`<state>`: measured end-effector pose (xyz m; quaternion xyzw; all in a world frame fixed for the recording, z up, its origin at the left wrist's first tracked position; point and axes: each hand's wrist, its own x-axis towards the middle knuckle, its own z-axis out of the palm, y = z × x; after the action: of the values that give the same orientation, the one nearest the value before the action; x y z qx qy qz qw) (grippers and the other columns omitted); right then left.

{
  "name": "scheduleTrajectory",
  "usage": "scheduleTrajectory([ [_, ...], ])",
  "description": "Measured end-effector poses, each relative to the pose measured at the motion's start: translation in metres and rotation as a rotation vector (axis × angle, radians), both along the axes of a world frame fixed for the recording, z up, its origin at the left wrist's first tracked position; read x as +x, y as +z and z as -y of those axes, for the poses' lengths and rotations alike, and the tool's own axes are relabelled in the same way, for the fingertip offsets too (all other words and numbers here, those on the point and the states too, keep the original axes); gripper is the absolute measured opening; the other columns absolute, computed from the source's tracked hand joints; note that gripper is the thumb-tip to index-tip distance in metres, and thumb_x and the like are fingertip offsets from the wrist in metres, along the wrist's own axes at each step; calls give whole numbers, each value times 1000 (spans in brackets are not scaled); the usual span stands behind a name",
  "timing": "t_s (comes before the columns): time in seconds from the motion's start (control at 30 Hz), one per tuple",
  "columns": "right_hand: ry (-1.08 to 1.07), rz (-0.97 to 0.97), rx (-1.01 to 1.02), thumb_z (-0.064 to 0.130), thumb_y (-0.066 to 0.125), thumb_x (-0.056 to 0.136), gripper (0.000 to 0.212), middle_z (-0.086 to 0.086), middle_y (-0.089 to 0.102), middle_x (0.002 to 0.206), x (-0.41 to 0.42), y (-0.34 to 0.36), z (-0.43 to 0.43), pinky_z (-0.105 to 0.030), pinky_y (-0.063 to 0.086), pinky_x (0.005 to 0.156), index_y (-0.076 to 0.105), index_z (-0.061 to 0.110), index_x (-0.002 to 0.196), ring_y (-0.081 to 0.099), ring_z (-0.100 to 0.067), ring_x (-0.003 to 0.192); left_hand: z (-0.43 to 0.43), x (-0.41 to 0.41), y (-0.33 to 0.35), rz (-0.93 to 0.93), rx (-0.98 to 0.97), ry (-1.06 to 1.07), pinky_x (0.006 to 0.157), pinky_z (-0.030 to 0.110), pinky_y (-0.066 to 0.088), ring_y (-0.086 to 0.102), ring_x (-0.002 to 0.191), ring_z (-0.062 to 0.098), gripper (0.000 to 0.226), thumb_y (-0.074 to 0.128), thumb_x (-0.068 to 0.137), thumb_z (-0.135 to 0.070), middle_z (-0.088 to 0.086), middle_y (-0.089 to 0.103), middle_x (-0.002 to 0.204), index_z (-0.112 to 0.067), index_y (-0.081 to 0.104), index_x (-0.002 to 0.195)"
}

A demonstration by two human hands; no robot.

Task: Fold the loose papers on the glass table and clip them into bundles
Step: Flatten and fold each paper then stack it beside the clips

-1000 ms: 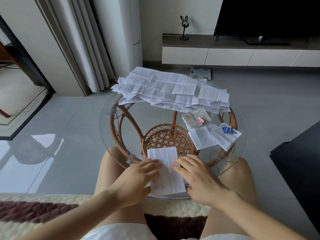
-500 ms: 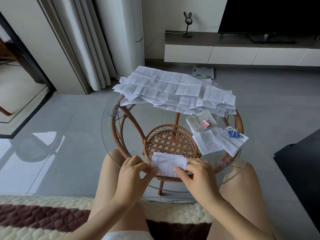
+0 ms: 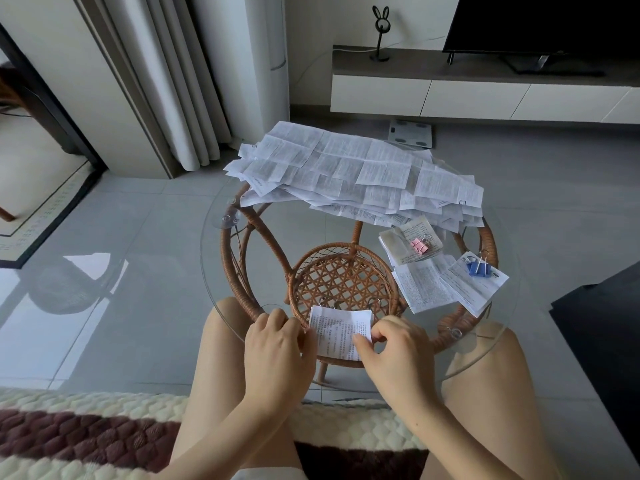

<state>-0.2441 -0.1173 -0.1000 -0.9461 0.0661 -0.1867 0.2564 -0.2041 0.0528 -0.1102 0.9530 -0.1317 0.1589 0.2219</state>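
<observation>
A folded printed paper (image 3: pixel 337 332) is held just above the near edge of the round glass table (image 3: pixel 214 244). My left hand (image 3: pixel 277 351) grips its left side and my right hand (image 3: pixel 394 348) pinches its right edge. A big heap of loose printed papers (image 3: pixel 360 174) covers the far half of the table. To the right lie two bundles, one with a pink clip (image 3: pixel 420 244), one with a blue clip (image 3: pixel 477 268), and a folded sheet (image 3: pixel 424 287) between them.
Under the glass a rattan frame holds a woven basket shelf (image 3: pixel 346 278). My knees sit under the table's near rim. A quilted cushion (image 3: pixel 86 434) lies below. A dark object (image 3: pixel 599 341) stands at the right, a TV cabinet (image 3: pixel 467 95) at the back.
The paper was flat and long on the table under both hands; it is now folded shorter and held between my fingers. The camera has shifted slightly.
</observation>
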Motion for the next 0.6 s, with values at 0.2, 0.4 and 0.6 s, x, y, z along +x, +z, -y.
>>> scheduleTrajectory([
  [0.2,-23,-40,-24,15,87,58,41,8,44,47,4,3,2,-19,21,45,47,15,46,40,-13,43,-7,0,-2,68,-15,-130,61,33,42,42,66,20,24,47,88,-27,0,48,72,-12,52,70],
  [0.4,-29,-51,-9,18,87,57,45,10,40,49,5,3,3,-16,18,45,44,20,46,40,-13,44,-3,8,1,199,90,-541,99,38,45,58,110,25,32,42,83,-4,9,67,109,-3,70,99],
  [0.6,-65,-15,-92,18,88,57,33,5,55,58,4,9,-1,-20,30,48,56,15,58,49,-16,50,-4,13,1,-18,228,-588,102,38,41,56,121,21,57,31,75,-12,7,61,127,-5,65,120],
])
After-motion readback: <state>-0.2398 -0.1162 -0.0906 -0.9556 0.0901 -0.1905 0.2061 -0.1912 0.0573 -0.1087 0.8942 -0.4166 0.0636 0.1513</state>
